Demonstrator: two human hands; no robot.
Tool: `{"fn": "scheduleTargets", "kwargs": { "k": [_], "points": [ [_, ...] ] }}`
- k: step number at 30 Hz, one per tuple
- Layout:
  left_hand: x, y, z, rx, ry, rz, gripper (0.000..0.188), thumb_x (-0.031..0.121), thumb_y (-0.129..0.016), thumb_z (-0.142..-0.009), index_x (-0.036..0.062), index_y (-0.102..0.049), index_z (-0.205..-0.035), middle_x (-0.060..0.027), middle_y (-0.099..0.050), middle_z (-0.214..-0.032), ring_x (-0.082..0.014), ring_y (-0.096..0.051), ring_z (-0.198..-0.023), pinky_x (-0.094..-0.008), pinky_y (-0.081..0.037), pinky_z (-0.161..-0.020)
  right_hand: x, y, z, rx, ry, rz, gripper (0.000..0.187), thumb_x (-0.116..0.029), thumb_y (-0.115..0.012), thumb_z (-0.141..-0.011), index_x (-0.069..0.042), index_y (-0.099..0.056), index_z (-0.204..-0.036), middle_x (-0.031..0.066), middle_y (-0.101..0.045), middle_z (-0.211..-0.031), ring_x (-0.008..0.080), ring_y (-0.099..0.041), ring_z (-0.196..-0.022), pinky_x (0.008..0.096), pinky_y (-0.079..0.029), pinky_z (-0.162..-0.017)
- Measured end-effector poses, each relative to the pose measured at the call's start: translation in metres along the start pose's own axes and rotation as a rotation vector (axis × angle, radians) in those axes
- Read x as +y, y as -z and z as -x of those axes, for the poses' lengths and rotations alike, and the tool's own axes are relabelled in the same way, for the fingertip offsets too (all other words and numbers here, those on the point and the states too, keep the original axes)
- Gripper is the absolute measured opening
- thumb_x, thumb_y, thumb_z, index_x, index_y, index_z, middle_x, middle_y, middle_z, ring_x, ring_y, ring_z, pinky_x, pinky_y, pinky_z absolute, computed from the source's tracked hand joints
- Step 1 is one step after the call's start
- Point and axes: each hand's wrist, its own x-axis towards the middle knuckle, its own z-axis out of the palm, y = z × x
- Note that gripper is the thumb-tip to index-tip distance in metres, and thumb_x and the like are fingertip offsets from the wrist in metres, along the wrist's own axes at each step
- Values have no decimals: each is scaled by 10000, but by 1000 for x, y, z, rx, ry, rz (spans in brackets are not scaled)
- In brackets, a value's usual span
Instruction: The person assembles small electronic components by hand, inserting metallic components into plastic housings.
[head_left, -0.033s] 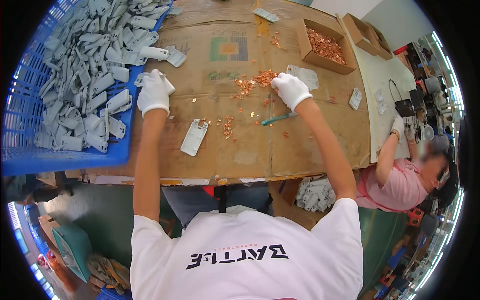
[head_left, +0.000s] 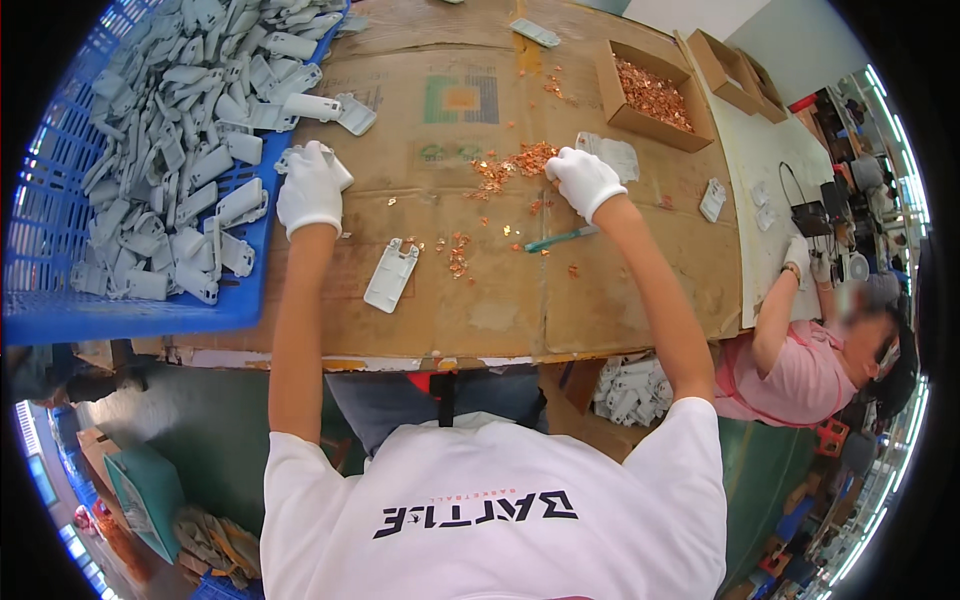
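My left hand (head_left: 310, 190), in a white glove, is closed around a pale grey plastic casing (head_left: 344, 178) beside the blue basket's right edge. My gloved right hand (head_left: 588, 184) has its fingertips pinched together at the right end of a heap of small copper-coloured metal pieces (head_left: 526, 158). Whatever sits between those fingertips is too small to make out. Below that hand lies a teal pen-like tool (head_left: 560, 239). Another grey casing (head_left: 391, 276) rests on the cardboard-covered table (head_left: 480, 320), nearer to me, with a few scattered copper pieces (head_left: 458, 258) to its right.
A blue basket (head_left: 140, 325) heaped with grey casings (head_left: 170, 150) fills the left side. An open carton (head_left: 655, 137) of copper pieces stands at the far right, with a clear plastic bag (head_left: 610, 155) by it. Farther right, a co-worker in pink (head_left: 800, 370) works at a white surface.
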Motion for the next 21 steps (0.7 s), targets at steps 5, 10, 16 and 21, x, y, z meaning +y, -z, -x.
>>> {"fn": "scheduleTargets", "kwargs": {
  "k": [5,10,16,21],
  "points": [
    [-11,33,34,129,-62,178,252,180,-641,-837,132,-563,-1071,-141,-582,-1015,-323,-649,-872,-411,-551,-707,1,2,-1,-98,3,39,96,-63,-566,-807,-43,-624,-880,161,-629,-929,332,-643,-888,426,-541,-768],
    [-30,52,94,35,-81,410,208,166,-716,-765,112,-625,-944,-123,-575,-989,-323,-625,-871,-418,-530,-748,-2,2,7,25,93,170,98,-77,-610,-772,-34,-617,-861,151,-617,-910,309,-644,-861,405,-545,-753],
    [-47,20,127,-27,238,410,240,225,-684,-830,104,-608,-1022,-128,-567,-950,-331,-612,-846,-438,-500,-755,-23,8,22,235,12,-86,225,-63,-675,-722,-97,-557,-911,109,-600,-858,319,-626,-845,421,-533,-726],
    [-30,21,132,70,316,700,435,37,-662,-793,89,-517,-1200,-120,-541,-1066,-300,-591,-972,-415,-503,-790,-80,17,45,278,74,-384,218,-45,-638,-752,-95,-568,-952,103,-642,-892,311,-636,-853,419,-517,-734]
  ]
}}
